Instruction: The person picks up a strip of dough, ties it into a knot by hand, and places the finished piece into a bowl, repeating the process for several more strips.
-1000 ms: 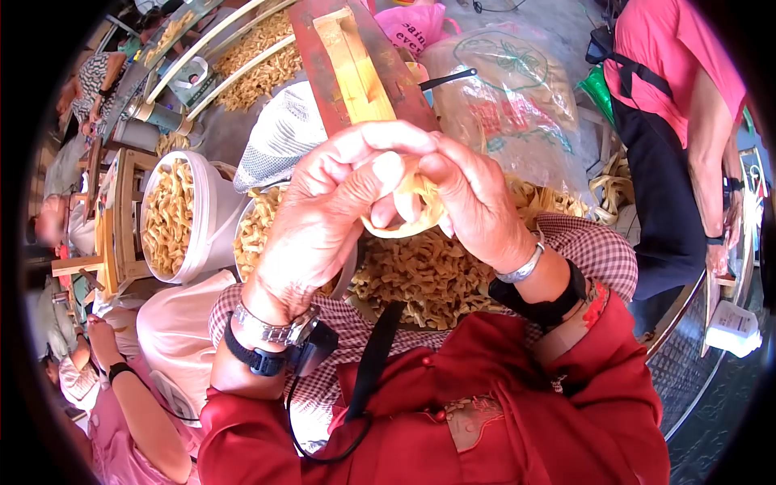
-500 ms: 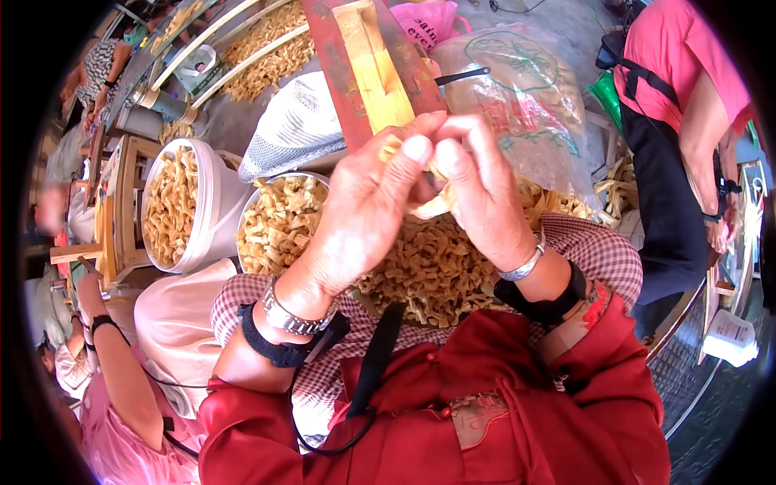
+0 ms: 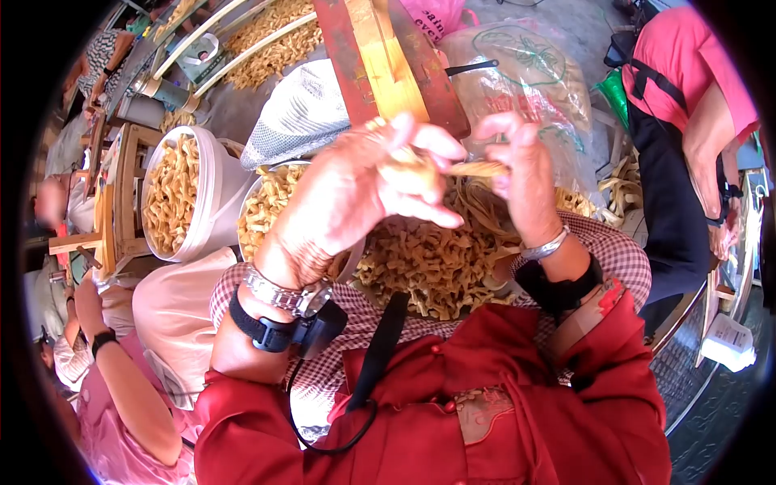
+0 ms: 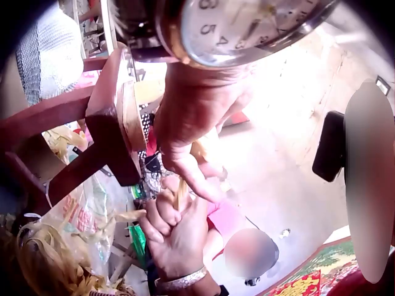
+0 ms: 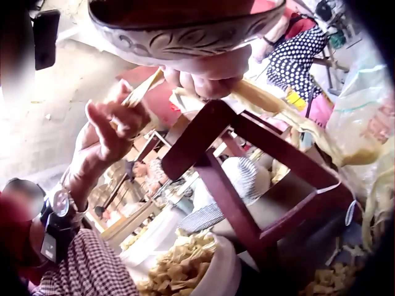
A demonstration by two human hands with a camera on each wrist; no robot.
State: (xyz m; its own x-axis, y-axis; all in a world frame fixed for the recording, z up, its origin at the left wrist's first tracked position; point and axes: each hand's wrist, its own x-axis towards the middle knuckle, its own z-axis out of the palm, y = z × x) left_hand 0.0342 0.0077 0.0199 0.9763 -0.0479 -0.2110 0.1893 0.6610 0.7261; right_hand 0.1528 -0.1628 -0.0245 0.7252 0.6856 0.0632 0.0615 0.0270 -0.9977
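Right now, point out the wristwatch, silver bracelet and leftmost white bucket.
Wristwatch (image 4: 247, 29): left wrist view, dial.
Silver bracelet (image 5: 182, 42): right wrist view, engraved band.
Leftmost white bucket (image 3: 225, 192): head view, outer wall.

Strip: thin, pale yellow, narrow, stretched nearly level, just above the middle of the head view (image 3: 478, 169)
Wad: yellow, at the strip's left end, blurred
Knotted pieces: small, tan, curled, heaped loosely at centre (image 3: 428, 267)

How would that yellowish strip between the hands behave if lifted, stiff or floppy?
The strip is probably floppy: the length past the right hand sags and curves. It looks thin, so likely light. It may bear a gentle pull, running nearly straight to the left hand.
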